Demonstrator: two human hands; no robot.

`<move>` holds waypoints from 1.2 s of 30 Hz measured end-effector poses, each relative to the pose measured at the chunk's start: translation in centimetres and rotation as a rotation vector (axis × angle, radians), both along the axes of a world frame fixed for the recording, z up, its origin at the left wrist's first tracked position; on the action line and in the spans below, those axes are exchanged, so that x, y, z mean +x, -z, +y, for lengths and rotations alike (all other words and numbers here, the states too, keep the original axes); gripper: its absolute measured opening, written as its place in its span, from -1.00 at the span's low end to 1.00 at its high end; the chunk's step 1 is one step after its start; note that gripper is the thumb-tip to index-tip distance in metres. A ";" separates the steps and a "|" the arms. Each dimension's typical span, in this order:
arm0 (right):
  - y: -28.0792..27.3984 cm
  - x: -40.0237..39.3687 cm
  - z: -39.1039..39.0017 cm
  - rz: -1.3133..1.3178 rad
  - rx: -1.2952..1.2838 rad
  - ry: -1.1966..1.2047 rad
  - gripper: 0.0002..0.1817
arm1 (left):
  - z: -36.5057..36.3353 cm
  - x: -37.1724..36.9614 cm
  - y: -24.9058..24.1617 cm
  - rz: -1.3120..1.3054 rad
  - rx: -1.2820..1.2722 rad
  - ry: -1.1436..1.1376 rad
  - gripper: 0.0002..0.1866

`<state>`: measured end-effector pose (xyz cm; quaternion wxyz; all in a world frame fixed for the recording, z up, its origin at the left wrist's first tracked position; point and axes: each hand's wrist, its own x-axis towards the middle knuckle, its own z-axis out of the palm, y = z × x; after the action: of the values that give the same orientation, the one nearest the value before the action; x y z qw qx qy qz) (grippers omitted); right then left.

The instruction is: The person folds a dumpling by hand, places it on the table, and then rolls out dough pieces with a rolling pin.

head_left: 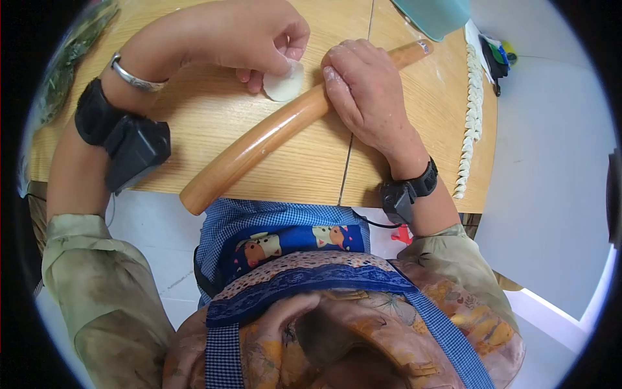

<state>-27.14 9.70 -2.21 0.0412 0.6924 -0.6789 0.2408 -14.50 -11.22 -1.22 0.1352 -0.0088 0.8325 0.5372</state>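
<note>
The wooden rolling pin [259, 148] is slanting across the tabletop [427, 123], its near end overhanging the edge. Left of its middle, the left hand [249, 35] is pinching a flat pale disc [283, 83]. The right hand [369, 94] is closing over the pin's far half. Right of the pin, folded pieces [474, 97] are forming a long row, suggesting well-advanced work; what is left isn't showing. Beyond its far end, a teal container [437, 16] is sitting.
</note>
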 end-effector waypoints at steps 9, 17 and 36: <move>0.0 0.0 -0.1 0.012 0.001 -0.010 -0.88 | -0.1 -0.1 -0.3 -0.038 0.022 -0.027 -0.87; 0.1 -0.1 0.0 0.014 -0.007 -0.019 -0.88 | -0.4 -0.3 -0.1 -0.083 0.069 -0.046 -0.86; 0.0 -0.1 0.0 0.019 0.013 -0.006 -0.89 | 0.2 0.2 0.5 0.157 -0.134 -0.062 -0.84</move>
<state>-27.23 9.67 -2.23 0.0422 0.6968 -0.6781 0.2299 -14.33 -11.05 -1.70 0.0521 -0.0015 0.8739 0.4833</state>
